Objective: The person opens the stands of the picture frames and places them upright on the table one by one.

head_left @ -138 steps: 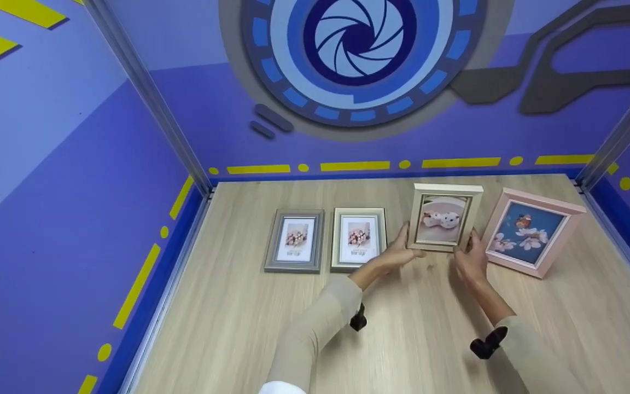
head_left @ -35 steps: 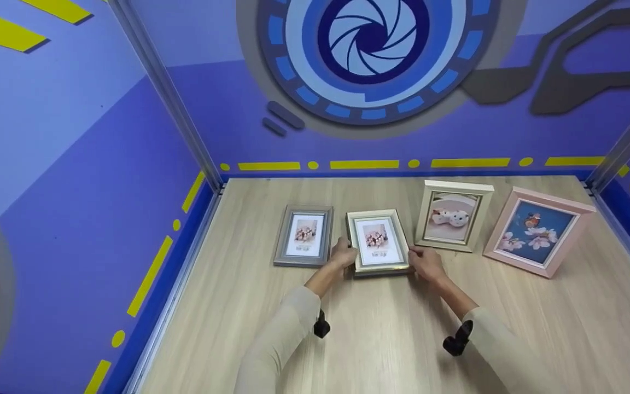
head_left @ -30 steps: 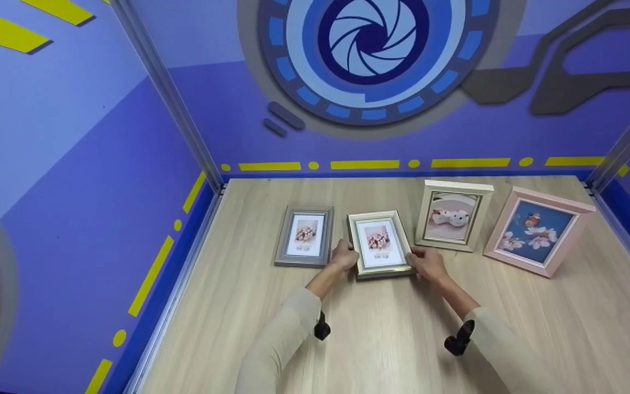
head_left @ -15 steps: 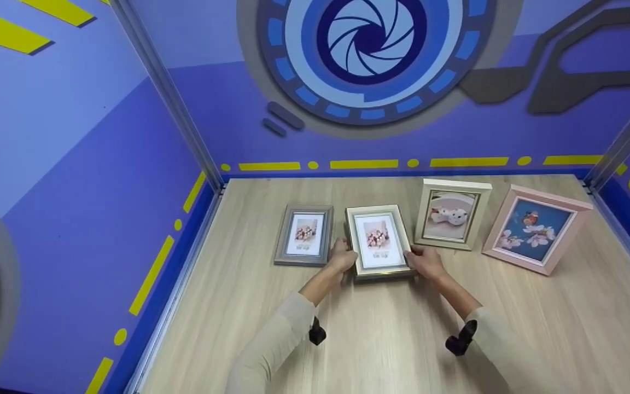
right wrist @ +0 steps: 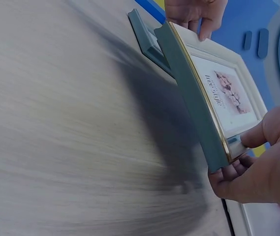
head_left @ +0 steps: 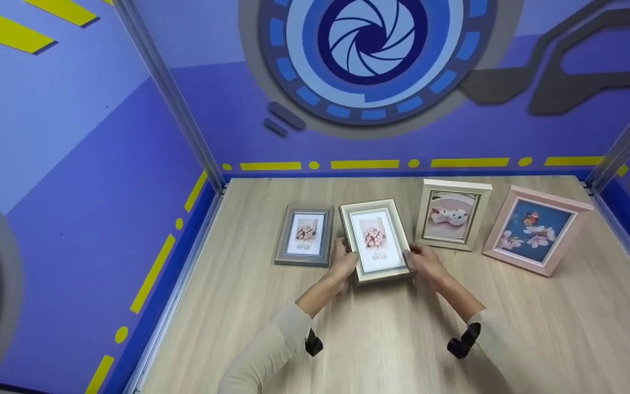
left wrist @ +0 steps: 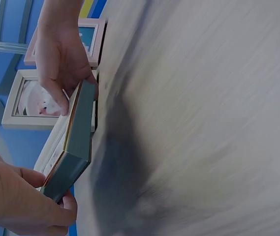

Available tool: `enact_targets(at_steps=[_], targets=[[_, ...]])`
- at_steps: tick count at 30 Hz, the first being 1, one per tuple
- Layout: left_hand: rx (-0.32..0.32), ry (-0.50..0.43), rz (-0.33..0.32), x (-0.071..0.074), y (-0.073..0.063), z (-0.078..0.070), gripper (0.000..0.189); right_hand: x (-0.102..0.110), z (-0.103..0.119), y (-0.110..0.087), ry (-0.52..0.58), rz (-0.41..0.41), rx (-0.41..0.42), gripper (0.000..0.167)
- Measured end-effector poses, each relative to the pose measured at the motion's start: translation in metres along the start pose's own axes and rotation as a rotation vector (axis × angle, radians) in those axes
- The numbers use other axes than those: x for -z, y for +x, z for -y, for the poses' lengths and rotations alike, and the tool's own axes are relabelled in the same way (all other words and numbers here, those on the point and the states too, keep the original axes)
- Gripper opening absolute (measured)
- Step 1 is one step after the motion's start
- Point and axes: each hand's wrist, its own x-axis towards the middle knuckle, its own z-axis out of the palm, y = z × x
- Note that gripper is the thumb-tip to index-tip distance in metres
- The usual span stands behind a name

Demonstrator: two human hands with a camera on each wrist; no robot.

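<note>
Both hands hold a cream picture frame [head_left: 379, 275] with a bouquet print, tilted up off the table. My left hand [head_left: 343, 262] pinches its left edge, thumb on the front and fingers curled under. On the opposite edge my right hand [head_left: 425, 261] grips the same way; in the right wrist view its thumb presses the front and the fingers [right wrist: 228, 178] wrap beneath. A shadow under the picture frame shows in both wrist views. Just left of it a grey picture frame [head_left: 304, 261] with a similar print lies flat on the table.
A cream picture frame [head_left: 453, 244] with a white figurine picture stands upright behind my right hand. Right of it stands a pink picture frame [head_left: 555, 257] with blossoms, turned at an angle. A blue-purple wall [head_left: 348, 148] rises behind the wooden table [head_left: 380, 339].
The hands have left the standing cream frame and taken hold of the lying bouquet frame beside it. Over the last second its far end has come up and it leans further upright.
</note>
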Motion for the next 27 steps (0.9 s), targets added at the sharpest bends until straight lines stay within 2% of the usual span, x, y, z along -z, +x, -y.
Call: enact_targets(at_steps=[6,14,18,22,27], targets=[[-0.075,-0.027,-0.037,-0.004,-0.007,-0.007,0.052,0.001,0.001,-0.003,0.05,0.017,0.004,0.041],[-0.179,0.052,-0.093,-0.009,-0.02,-0.019,0.048,0.0,-0.002,-0.002,0.086,0.07,-0.036,0.047],[-0.21,0.079,-0.089,-0.012,-0.024,-0.022,0.05,0.001,-0.003,-0.001,0.1,0.093,-0.034,0.047],[-0.249,0.109,-0.065,-0.014,-0.025,-0.023,0.052,0.003,-0.006,0.0,0.169,0.11,-0.031,0.045],[-0.334,0.125,-0.014,-0.017,-0.027,-0.025,0.055,0.004,-0.009,0.001,0.225,0.147,-0.057,0.051]])
